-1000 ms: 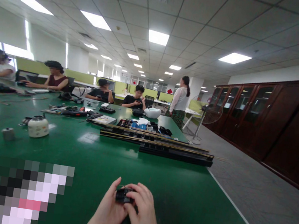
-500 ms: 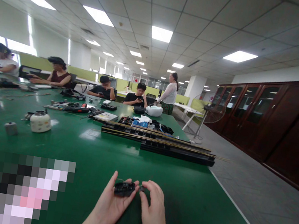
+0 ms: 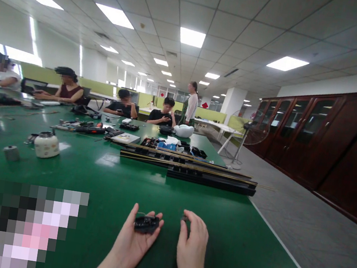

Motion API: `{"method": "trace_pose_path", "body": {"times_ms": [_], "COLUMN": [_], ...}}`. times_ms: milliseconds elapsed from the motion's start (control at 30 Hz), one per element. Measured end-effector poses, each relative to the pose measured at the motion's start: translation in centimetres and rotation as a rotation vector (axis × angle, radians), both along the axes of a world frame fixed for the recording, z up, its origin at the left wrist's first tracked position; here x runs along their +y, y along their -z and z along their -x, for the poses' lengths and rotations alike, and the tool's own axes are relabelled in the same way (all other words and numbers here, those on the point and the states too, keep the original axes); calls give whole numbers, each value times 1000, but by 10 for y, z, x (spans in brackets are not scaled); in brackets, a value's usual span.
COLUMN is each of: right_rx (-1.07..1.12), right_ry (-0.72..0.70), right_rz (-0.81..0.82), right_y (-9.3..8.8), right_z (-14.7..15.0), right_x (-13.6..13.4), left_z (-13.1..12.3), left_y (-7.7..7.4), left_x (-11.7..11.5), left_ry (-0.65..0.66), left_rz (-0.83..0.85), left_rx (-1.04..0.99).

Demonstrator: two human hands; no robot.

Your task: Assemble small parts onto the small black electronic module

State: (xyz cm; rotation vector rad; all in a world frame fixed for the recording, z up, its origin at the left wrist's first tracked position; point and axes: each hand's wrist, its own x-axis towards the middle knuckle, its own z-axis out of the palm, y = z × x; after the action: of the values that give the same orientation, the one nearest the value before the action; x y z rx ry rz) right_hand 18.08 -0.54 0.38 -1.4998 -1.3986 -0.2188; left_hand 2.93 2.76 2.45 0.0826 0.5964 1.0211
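A small black device (image 3: pixel 146 224) with a thin wire along its top rests across the fingers of my left hand (image 3: pixel 136 239), palm up, thumb against its left end. To the right, my right hand (image 3: pixel 193 243) pinches a tiny dark piece (image 3: pixel 184 218) between thumb and fingertips; its details are too small to tell. A gap of green table separates the two hands.
Black rails with thin brass rods (image 3: pixel 211 181) lie across the green table (image 3: pixel 90 183) beyond my hands. At left stand a white pot (image 3: pixel 46 144) and a grey cylinder (image 3: pixel 11 153). Tools and a parts tray (image 3: pixel 199 153) lie farther back. Several people are beyond.
My right hand has moved right, away from the black device, with the tiny piece in its fingers. The standing person in the background has shifted left.
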Motion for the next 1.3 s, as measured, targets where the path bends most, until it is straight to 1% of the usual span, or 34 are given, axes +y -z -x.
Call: {"method": "trace_pose_path", "body": {"times_ms": [200, 367, 467, 600, 867, 967, 1133, 1300], "right_rx": [9, -30, -54, -56, -18, -6, -18, -61], "right_ry": [72, 51, 14, -74, -266, -320, -374, -344], "right_rz": [-48, -92, -88, -52, 130, 172, 178, 134], "right_y": [-2, -3, -2, -2, -10, -13, -15, -14], "right_z": [-2, -2, -1, 4, 29, 37, 41, 40], "right_x": [0, -1, -1, -2, -12, -15, -15, -14], "left_z": [1, 2, 2, 2, 1, 0, -2, -3], "left_y": [3, 2, 1, 1, 2, 3, 7, 8], "left_x": [1, 0, 0, -1, 1, 2, 3, 1], "left_ry": [27, 14, 23, 25, 43, 48, 82, 68], "left_rz": [-28, -35, -35, -41, -44, -40, -47, -53], "left_rx": [-21, -22, -29, -24, -47, -46, -46, -63]}}
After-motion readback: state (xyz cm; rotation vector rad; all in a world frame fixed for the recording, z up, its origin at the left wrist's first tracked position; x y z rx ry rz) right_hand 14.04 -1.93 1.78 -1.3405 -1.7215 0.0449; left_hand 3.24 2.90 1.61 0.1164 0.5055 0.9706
